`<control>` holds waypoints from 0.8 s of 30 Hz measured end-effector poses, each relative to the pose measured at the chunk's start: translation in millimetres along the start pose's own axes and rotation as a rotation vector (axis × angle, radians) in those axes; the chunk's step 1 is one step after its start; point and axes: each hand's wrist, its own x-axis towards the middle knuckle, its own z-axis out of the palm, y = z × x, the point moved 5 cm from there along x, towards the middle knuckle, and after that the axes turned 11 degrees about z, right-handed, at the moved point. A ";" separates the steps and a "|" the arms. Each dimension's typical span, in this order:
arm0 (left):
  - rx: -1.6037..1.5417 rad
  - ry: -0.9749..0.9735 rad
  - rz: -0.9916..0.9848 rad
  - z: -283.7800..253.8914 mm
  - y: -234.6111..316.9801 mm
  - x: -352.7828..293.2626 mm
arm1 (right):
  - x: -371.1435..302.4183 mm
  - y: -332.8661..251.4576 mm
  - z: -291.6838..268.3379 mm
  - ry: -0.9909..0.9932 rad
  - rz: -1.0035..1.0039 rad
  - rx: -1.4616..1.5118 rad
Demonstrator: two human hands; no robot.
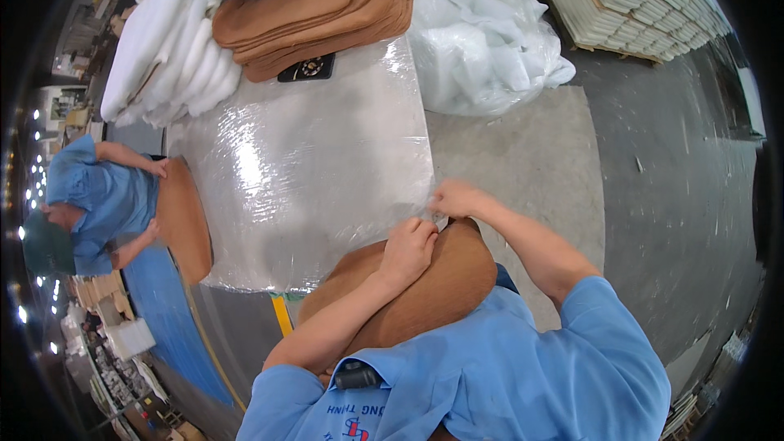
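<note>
A brown fabric cushion with rounded ends rests against my body, its far edge at the near right corner of the wrapped table. My left hand lies across its top, fingers closed in a pinch on the far edge. Just beyond and to the right, my right hand is also closed in a pinch beside the table corner. What sits between its fingertips is too small to make out. A dark strip of the cushion's edge shows just below that hand.
The table is covered in shiny clear film. At its far end are stacked brown cushion pieces, a small black tray and white padding. A plastic-wrapped white bundle stands behind. At left, a co-worker holds another brown piece.
</note>
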 end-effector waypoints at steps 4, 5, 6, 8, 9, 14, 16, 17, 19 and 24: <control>-0.032 -0.022 -0.046 1.7 0.2 -4.6 | 16.4 67.8 -30.6 0.412 0.111 0.229; -0.038 -0.036 -0.048 1.9 -0.9 -2.4 | 17.3 92.2 -41.4 0.453 0.187 0.285; -0.047 -0.040 -0.056 1.6 -1.1 -2.3 | 15.6 111.2 -45.0 0.487 0.266 0.346; -0.050 -0.032 -0.099 -0.9 -3.7 -5.8 | 5.4 114.6 -47.8 0.297 0.305 0.443; -0.049 -0.045 -0.112 -0.9 -4.3 -5.8 | 0.8 119.4 -44.6 0.209 0.332 0.495; 0.012 -0.022 -0.096 -1.2 -5.3 -5.2 | -28.6 85.1 -1.9 -0.055 0.153 0.737; -0.003 -0.046 -0.099 -2.9 -4.0 -1.1 | -35.1 70.5 8.5 -0.122 0.088 0.782; -0.010 -0.057 -0.103 -3.8 -3.5 0.6 | -36.2 62.8 11.4 -0.144 0.053 0.794; -0.020 -0.063 -0.092 -1.4 -2.9 1.7 | -32.9 66.9 18.4 -0.153 0.046 0.813; -0.012 -0.090 -0.071 2.0 -7.4 1.5 | -9.6 110.3 25.9 0.204 0.231 0.621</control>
